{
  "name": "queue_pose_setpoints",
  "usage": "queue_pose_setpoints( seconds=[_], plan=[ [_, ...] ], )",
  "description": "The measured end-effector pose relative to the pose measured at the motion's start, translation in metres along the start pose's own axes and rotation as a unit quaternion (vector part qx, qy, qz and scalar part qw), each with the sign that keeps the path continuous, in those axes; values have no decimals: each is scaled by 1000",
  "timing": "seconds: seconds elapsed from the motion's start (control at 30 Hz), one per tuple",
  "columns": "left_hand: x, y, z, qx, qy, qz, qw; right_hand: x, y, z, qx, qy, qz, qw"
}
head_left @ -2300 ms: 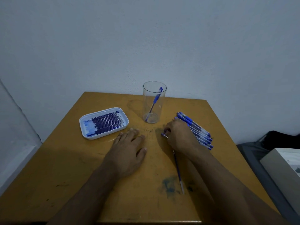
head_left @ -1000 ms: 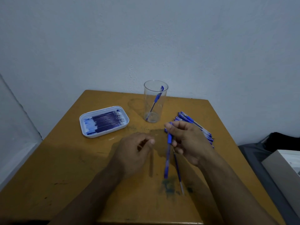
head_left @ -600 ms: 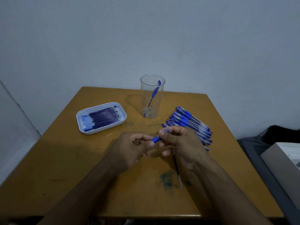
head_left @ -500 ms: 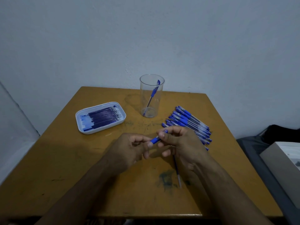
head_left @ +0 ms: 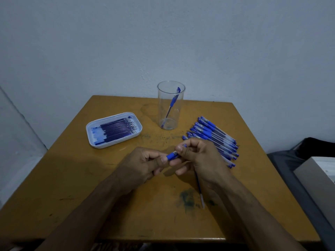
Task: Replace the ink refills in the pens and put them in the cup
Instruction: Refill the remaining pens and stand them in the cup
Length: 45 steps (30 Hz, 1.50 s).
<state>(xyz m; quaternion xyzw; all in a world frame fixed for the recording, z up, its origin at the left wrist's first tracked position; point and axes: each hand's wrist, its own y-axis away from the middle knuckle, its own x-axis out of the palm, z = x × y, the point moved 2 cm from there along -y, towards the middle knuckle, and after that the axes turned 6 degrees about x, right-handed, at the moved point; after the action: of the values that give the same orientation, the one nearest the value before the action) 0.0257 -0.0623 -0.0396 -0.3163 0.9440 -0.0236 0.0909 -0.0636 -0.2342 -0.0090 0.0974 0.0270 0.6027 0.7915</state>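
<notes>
Both hands now lifted off the worktop [head_left: 76,178] since earlier, my left hand [head_left: 139,165] and right hand [head_left: 197,156] pinching one blue pen [head_left: 173,156] between them, cup [head_left: 170,105] behind holding a pen, refill tray [head_left: 113,130] left, pen pile [head_left: 215,136] right.

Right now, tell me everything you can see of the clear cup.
The clear cup is a tall, see-through tumbler, plastic by its look, standing upright and open-topped on the far middle of the wooden table, near the wall. One blue pen leans inside it, cap end at the rim. It stands between the white tray and the pile of pens, touching neither. No hand touches it.
</notes>
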Motion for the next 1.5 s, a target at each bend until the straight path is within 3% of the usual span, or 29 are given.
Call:
queue_pose_setpoints(
  seconds=[0.2,0.3,0.37,0.47,0.67,0.73,0.83,0.93,1.0,1.07,1.13,1.17,1.27,1.5],
  plan=[
    [0,1,-4,-21,59,13,998,-4,0,4,5,-66,3,998],
    [-6,1,-2,-21,34,-69,997,-7,0,11,-26,-33,-20,999],
    [-13,0,2,-18,-9,-152,988,-9,-1,11,-58,60,-78,993],
    [-25,0,8,-3,-53,-227,972,-9,-3,3,-78,255,-147,952],
    [-28,3,11,6,-157,-218,963,10,-4,-12,-106,545,-133,821],
    [-25,4,8,18,-178,-208,962,15,-3,-12,-108,613,-125,773],
    [-20,7,4,36,-205,-191,959,20,-5,-15,-117,636,-108,755],
    [-18,9,4,35,-202,-181,962,18,-8,-14,-113,621,-90,770],
    [-17,10,6,46,-199,-175,963,13,-8,-11,-122,574,-113,802],
    [-15,10,6,76,-216,-168,959,6,-7,-6,-110,448,-153,874],
    [-13,10,6,102,-231,-166,953,3,-7,-2,-57,299,-138,943],
    [-12,10,5,115,-242,-165,949,4,-6,0,-30,255,-119,959],
    [-7,9,3,160,-288,-152,932,7,-1,3,20,201,-68,977],
    [-1,9,1,193,-302,-138,923,1,-2,-1,27,130,-48,990]
  ],
)
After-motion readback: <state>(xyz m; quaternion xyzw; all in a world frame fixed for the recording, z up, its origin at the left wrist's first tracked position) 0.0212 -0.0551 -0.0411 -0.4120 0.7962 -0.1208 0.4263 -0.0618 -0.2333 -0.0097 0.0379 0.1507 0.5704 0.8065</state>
